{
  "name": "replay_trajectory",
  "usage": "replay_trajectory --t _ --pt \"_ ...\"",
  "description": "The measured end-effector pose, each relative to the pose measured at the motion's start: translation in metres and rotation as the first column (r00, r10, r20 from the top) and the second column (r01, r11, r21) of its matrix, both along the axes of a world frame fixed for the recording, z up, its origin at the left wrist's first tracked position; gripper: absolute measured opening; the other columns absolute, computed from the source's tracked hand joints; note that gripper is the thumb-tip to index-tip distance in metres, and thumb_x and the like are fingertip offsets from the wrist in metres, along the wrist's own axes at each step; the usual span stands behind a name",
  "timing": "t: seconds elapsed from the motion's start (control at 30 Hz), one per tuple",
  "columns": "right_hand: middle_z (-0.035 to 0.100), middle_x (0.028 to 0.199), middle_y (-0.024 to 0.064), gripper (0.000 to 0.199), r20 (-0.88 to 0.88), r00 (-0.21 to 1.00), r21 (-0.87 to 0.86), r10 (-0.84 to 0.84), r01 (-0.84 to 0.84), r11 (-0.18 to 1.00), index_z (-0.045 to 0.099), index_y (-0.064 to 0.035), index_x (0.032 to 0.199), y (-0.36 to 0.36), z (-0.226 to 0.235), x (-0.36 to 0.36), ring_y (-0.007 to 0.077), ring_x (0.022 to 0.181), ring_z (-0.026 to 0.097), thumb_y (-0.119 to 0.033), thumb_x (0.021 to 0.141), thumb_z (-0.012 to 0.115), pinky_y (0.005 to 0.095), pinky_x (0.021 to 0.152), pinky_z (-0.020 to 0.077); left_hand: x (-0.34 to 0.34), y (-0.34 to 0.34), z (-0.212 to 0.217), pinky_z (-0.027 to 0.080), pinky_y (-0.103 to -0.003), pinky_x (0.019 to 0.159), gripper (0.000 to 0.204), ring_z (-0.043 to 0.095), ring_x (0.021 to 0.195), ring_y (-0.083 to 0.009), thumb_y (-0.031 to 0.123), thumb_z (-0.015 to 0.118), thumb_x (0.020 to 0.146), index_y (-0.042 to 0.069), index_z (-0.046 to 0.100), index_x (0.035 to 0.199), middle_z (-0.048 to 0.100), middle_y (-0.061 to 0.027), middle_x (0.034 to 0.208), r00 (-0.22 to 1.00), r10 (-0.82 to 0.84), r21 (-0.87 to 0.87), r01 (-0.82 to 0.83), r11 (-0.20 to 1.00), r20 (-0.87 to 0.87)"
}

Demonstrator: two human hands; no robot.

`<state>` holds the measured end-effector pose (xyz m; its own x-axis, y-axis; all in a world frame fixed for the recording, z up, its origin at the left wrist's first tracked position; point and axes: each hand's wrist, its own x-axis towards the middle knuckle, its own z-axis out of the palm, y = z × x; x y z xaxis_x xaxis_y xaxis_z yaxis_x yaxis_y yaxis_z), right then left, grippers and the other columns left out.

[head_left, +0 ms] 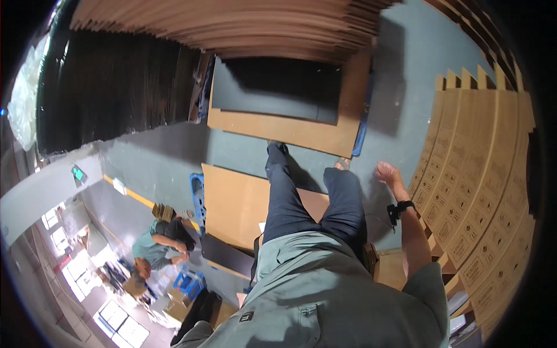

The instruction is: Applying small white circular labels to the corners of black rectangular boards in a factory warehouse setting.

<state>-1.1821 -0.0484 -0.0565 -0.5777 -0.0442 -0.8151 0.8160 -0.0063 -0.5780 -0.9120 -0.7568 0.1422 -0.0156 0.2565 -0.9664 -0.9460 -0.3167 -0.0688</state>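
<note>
My right hand [389, 174] hangs beside my right knee with its fingers curled in, and I see nothing in it. A black strap with a small black device [399, 212] is on that wrist. Of my left arm only a bit of green sleeve [200, 332] shows at the lower edge, and the left hand is out of the picture. In front of my feet a dark flat panel [278, 84] lies on a brown cardboard sheet [278, 132] over a blue pallet [363, 124]. Another brown sheet [232, 197] lies beside my legs on the left.
Tall stacks of flattened cardboard [232, 23] stand ahead, and printed cartons [464, 185] line the right side. A black film-wrapped load [116, 87] stands at the far left. A person in a green shirt [154, 243] crouches at the left near a blue plastic crate [189, 283].
</note>
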Motion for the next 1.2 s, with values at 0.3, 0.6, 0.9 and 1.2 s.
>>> replay_trajectory --t 0.3,0.6,0.9,1.2 --pt "0.061 0.125 0.01 0.061 -0.024 0.908 0.162 -0.419 0.417 0.894 0.049 -0.0036 0.134 0.071 0.081 0.145 0.0229 0.104 0.063 -0.044 0.091 0.062 0.0382 0.09 0.0493 -0.05 -0.001 0.026 0.05 -0.034 0.067 0.021 0.056 0.08 -0.0193 0.026 0.056 0.096 0.011 0.058 0.111 0.058 -0.0047 0.092 0.93 -0.322 -0.09 0.31 0.946 -0.178" --pt "0.064 0.118 0.0106 0.05 0.022 0.734 0.173 -0.679 0.666 0.726 0.055 -0.0038 0.126 -0.006 0.08 0.239 0.0224 0.099 0.065 -0.04 0.092 0.062 0.0368 0.083 0.0528 -0.102 -0.043 0.043 0.05 -0.035 0.069 0.023 0.057 0.082 -0.0209 0.027 0.055 0.096 0.01 0.059 0.112 0.059 -0.0062 0.094 0.774 -0.589 -0.171 0.564 0.808 -0.231" --pt "0.065 0.09 0.0022 0.025 -0.073 0.653 -0.3 -0.754 0.707 0.641 0.063 -0.0082 0.102 -0.117 0.134 0.231 0.0119 0.081 0.063 -0.031 0.092 0.065 0.0232 0.071 0.0483 -0.115 -0.088 0.047 0.05 -0.037 0.07 0.025 0.058 0.084 -0.0226 0.028 0.055 0.096 0.01 0.059 0.112 0.06 -0.0077 0.095 0.661 -0.709 -0.28 0.652 0.704 -0.244" --pt "0.064 0.118 0.0155 0.052 -0.015 0.799 0.203 -0.601 0.591 0.781 0.052 0.0023 0.131 -0.098 0.104 0.211 0.0256 0.101 0.066 -0.035 0.095 0.058 0.0359 0.083 0.0523 -0.126 -0.111 0.057 0.051 -0.038 0.071 0.027 0.06 0.086 -0.0243 0.03 0.054 0.096 0.009 0.06 0.112 0.062 -0.0092 0.097 0.541 -0.811 -0.355 0.73 0.585 -0.223"
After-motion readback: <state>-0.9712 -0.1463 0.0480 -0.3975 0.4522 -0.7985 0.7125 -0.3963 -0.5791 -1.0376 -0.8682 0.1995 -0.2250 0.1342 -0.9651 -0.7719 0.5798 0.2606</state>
